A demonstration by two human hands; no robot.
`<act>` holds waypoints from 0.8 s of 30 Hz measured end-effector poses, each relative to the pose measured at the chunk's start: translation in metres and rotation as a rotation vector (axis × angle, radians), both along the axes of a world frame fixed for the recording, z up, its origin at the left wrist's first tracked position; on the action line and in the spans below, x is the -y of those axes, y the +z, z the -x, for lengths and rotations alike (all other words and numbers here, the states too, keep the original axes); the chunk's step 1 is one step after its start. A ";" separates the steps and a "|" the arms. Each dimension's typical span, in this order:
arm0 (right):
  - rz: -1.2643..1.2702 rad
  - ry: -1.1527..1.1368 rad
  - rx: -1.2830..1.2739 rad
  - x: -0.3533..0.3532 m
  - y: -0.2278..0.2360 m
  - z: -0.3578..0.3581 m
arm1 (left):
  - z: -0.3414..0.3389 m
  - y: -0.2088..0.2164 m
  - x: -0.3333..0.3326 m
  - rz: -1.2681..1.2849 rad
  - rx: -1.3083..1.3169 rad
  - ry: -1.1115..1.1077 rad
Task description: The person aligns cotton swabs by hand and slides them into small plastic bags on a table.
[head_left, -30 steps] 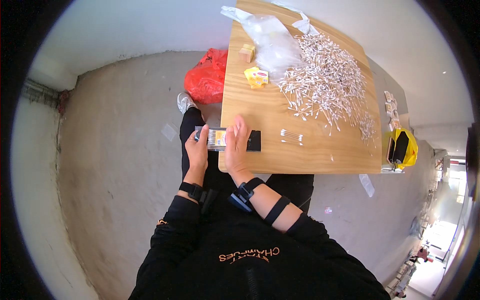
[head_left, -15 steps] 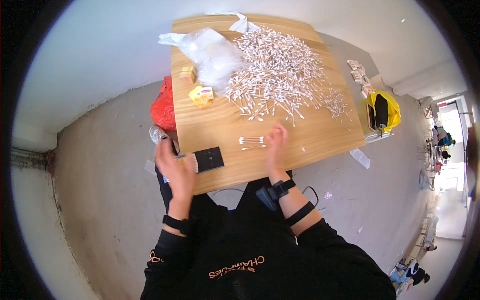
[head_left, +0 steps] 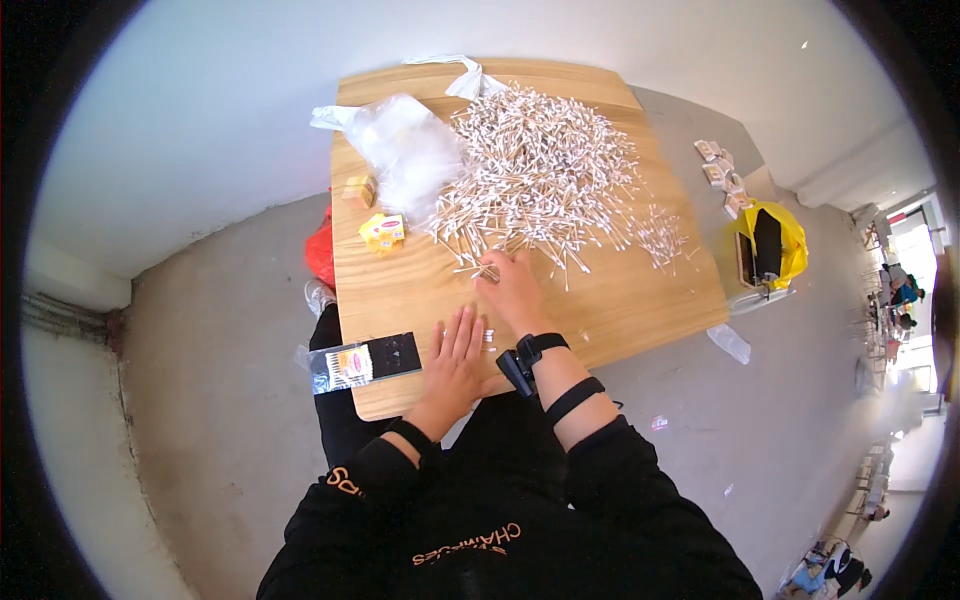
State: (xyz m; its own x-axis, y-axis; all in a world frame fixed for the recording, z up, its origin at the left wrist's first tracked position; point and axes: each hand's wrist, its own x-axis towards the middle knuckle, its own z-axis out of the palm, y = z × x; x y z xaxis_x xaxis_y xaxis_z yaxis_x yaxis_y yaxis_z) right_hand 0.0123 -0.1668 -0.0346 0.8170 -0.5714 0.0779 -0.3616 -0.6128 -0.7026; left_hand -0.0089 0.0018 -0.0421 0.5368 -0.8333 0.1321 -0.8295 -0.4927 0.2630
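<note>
A big heap of cotton swabs [head_left: 545,160] with white tips and pale sticks covers the far part of the table. At its near edge, my right hand [head_left: 513,292] is closed, thumb and fingers pinched on cotton swabs; how many is hidden. My left hand [head_left: 455,365] lies flat on the wood, fingers stretched out, over a small row of cotton swabs [head_left: 489,337] whose tips show beside the fingers. Left of that hand, a clear packet of swabs with a printed label [head_left: 348,367] rests on a black pad [head_left: 398,353] at the table's edge.
Crumpled clear plastic bags [head_left: 405,150] lie left of the heap. Small yellow boxes [head_left: 382,232] and a tan block [head_left: 359,191] stand near the table's left edge [head_left: 345,290]. A red bag [head_left: 320,252] is beside the table. A yellow bag [head_left: 790,240] stands off to the right.
My left hand has moved right, from the packet onto the small swab row. My right hand has left that row, reached forward to the heap and closed. The view has shifted slightly.
</note>
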 end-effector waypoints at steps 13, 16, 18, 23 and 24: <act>-0.198 0.177 0.228 -0.009 -0.013 0.051 | 0.001 0.002 -0.001 -0.024 -0.062 0.083; -0.143 -0.056 0.030 -0.020 -0.003 0.042 | -0.002 -0.001 0.001 -0.058 -0.063 0.080; -0.053 -0.050 -0.002 -0.023 -0.007 0.033 | -0.002 -0.004 0.000 -0.073 -0.063 0.074; -0.034 0.032 0.002 -0.004 -0.025 0.010 | -0.002 -0.003 -0.006 -0.088 -0.005 0.088; -0.126 0.038 0.041 0.004 -0.027 0.008 | -0.002 -0.003 -0.007 -0.085 -0.004 0.091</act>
